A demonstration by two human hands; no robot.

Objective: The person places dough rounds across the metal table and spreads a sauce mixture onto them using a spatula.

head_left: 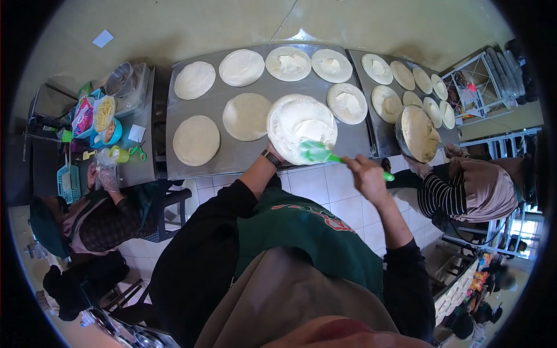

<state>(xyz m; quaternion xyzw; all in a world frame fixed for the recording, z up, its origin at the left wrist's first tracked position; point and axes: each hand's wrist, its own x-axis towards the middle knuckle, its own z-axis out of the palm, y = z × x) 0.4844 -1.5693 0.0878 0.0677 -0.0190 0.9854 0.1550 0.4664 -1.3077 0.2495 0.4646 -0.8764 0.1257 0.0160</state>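
A round bowl of thick white cream (288,119) is held up over the front of the metal table (212,164). My left hand (274,151) grips it from below, and most of its fingers are hidden underneath. In my right hand (369,177), fingers wrapped round the handle, is a green spatula (318,152) whose blade rests in the cream. Pale flat dough rounds lie behind and to the left of the bowl. A plain dough round (196,140) is at the left, and another dough round (347,103) with a white dollop is at the right.
At the right, a person in striped sleeves (444,194) holds a bowl of beige filling (422,136) near a second table of dough rounds. A person at the left, wearing clear gloves (108,171), stands by a side table with baskets (68,182), green scissors (139,151) and a metal bowl (120,80).
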